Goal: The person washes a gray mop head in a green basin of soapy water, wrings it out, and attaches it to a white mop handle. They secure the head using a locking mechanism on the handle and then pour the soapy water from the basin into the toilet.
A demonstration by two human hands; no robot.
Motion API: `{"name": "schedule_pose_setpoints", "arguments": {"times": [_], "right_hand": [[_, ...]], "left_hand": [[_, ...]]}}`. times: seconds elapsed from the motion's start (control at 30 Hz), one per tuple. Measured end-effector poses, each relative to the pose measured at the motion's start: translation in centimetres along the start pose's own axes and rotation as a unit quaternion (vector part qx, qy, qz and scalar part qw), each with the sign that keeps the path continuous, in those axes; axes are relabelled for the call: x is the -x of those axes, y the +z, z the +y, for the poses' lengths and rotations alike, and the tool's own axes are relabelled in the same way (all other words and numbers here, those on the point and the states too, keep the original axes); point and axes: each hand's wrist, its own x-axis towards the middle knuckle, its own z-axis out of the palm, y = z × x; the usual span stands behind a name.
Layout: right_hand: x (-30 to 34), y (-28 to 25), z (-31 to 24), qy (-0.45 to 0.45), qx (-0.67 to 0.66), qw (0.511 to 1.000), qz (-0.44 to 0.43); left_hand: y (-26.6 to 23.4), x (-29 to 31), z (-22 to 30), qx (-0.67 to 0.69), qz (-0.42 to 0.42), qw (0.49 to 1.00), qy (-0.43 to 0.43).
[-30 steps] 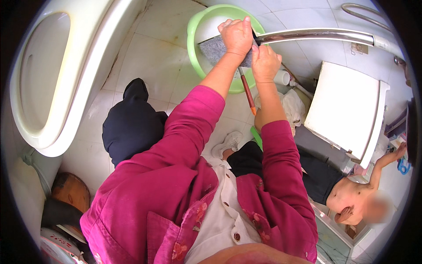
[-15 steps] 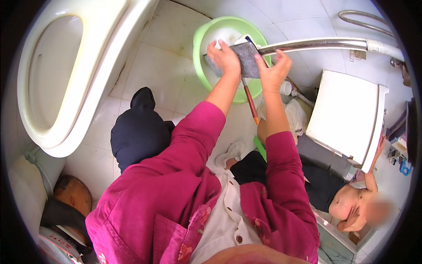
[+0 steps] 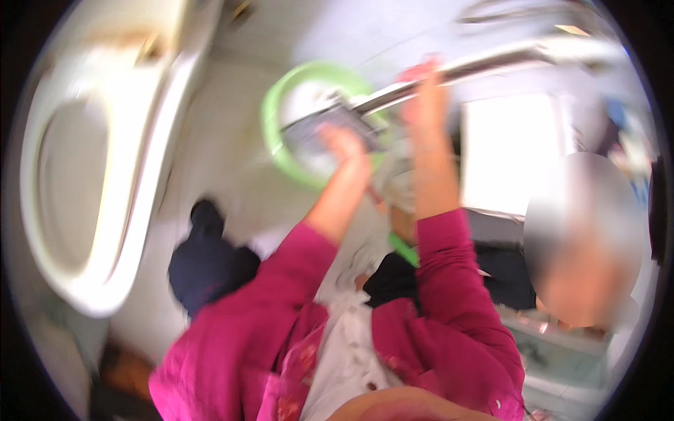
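The picture is smeared by motion. A flat mop's grey rectangular head (image 3: pixel 319 133) lies tilted over the round light-green basin (image 3: pixel 272 133), partly covering its opening. My left hand (image 3: pixel 344 144) grips the near side of that head, its fingers blurred. From the head, the mop's metal and white handle (image 3: pixel 491 63) runs off to the upper right. My right hand (image 3: pixel 426 91) crosses this handle a short way from the head and appears closed around it. Whitish contents (image 3: pixel 305 98), unclear in kind, show inside the basin.
A white toilet with raised-looking seat (image 3: pixel 105 281) fills the left side. On the right are a white box-shaped appliance (image 3: pixel 509 154) and another person (image 3: pixel 590 245), close by. A green object (image 3: pixel 404 249) and my dark-clad leg (image 3: pixel 207 266) are near the basin.
My right hand has left the mop head's edge and moved up onto the handle. My left hand stays on the head. The other person has come nearer, and the whole view has shifted.
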Motion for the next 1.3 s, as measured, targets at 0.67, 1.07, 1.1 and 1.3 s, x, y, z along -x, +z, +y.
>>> {"name": "schedule_pose_setpoints", "arguments": {"times": [0.67,1.07,1.1,1.3], "right_hand": [[-2.5,10.9,-16.9,-0.087,-0.117,0.989,0.027],[-5.5,15.4,-1.1,0.084,-0.09,0.991,0.046],[-5.4,15.4,0.4,0.099,-0.084,0.991,0.041],[-7.9,10.4,10.5,0.112,-0.087,0.989,0.043]], "left_hand": [[6.3,10.7,19.5,-0.082,-0.429,0.881,0.183],[3.3,-0.2,20.8,-0.181,-0.253,0.928,0.208],[2.9,-0.9,20.5,-0.192,-0.241,0.93,0.202],[1.9,-9.0,14.9,-0.316,-0.285,0.865,0.267]]}}
